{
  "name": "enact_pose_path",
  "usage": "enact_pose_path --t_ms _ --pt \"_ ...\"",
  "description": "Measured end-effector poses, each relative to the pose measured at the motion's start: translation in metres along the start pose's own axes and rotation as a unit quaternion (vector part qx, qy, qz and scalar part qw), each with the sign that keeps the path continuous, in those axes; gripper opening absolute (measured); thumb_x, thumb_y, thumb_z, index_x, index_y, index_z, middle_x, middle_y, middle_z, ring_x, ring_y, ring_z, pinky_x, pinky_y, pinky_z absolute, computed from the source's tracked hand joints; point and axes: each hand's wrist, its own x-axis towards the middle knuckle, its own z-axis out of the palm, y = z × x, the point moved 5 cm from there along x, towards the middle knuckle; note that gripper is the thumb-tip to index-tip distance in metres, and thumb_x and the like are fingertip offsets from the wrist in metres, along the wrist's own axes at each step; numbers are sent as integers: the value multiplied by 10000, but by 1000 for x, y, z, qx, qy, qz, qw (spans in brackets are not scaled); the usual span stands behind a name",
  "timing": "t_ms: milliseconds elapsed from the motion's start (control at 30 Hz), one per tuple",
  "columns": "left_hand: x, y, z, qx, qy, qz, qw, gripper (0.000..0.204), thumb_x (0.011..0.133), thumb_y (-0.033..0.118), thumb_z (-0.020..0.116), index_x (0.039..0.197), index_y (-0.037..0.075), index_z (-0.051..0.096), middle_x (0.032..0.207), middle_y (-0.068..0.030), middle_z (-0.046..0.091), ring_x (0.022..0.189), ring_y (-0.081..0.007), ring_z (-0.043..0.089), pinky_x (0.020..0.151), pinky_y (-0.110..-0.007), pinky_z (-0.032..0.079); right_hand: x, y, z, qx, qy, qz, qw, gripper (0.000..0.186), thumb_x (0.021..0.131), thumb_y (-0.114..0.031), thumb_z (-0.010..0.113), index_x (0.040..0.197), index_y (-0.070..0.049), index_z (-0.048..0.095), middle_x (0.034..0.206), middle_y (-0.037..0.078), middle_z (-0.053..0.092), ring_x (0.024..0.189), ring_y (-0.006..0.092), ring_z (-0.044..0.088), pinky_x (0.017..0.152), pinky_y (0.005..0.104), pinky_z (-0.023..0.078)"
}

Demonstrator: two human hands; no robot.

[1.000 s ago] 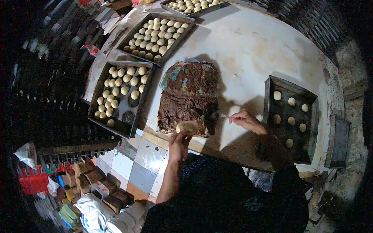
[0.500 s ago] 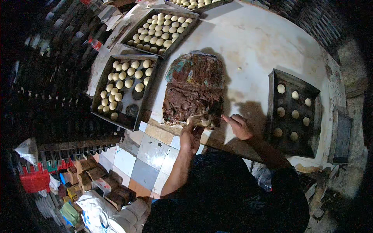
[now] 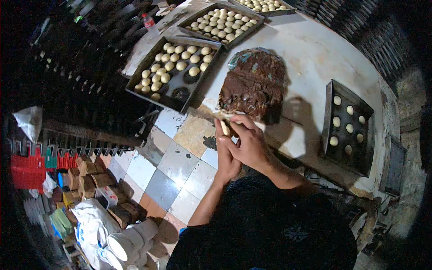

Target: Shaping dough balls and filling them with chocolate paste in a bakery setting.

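My left hand [image 3: 226, 155] and my right hand [image 3: 250, 143] meet just off the near edge of the table. Between them is a small pale piece of dough [image 3: 225, 128], cradled on the left fingers. The right thumb and fingers close over it, hiding part of it. Right beyond my hands lies a thick slab of dark brown, chocolate-like paste [image 3: 254, 85], its surface rough, with bluish-green patches at the far end.
On the left, a dark tray [image 3: 192, 98] holds round dough balls; another full tray [image 3: 230, 42] sits behind it. A tray [image 3: 346, 153] with several spaced balls is at right. Left of me are a tiled floor [image 3: 167, 163], cardboard boxes [image 3: 103, 180] and white sacks [image 3: 92, 220].
My right hand, apart from the left before, has come over to it and closed on the dough. Both hands have drawn back from the paste's near edge. The view has shifted.
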Motion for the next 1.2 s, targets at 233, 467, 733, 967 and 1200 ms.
enact_pose_path --t_ms 233,467,733,967,1200 --pt "-66 20 -102 -542 34 -119 831 734 954 281 617 1511 -11 238 1449 -125 412 1276 -208 469 1051 -343 385 -28 -112 3 104 -6 -91 990 199 785 -70 755 935 17 659 985 119 602 848 258 647 724 344 535" --pt "-104 53 -140 -400 51 -44 914 423 865 328 688 1144 30 576 1277 -170 565 1148 -289 551 979 -417 422 -44 -148 -14 187 40 32 981 325 734 -198 856 963 -29 700 872 63 617 616 101 602 547 246 482" --pt "-99 95 -102 52 92 180 978 370 840 128 699 1194 53 627 1123 -196 628 1004 -337 610 874 -413 488 -61 -147 -58 144 -28 -36 989 282 772 -62 766 1026 28 685 858 118 662 741 197 659 641 296 527" --pt "-87 91 1 -242 -45 -57 967 512 831 250 672 1243 -41 582 1175 -150 473 1072 -269 494 917 -362 425 -92 -104 -133 18 55 -79 995 273 750 -40 765 1000 14 670 952 115 629 811 240 662 698 339 555" --pt "-52 135 152 -167 -150 100 969 510 987 439 483 1136 -23 638 1149 -191 538 1039 -283 545 873 -382 449 -125 15 -262 158 98 116 976 295 736 -93 817 993 -10 700 879 100 654 744 178 657 593 289 520"
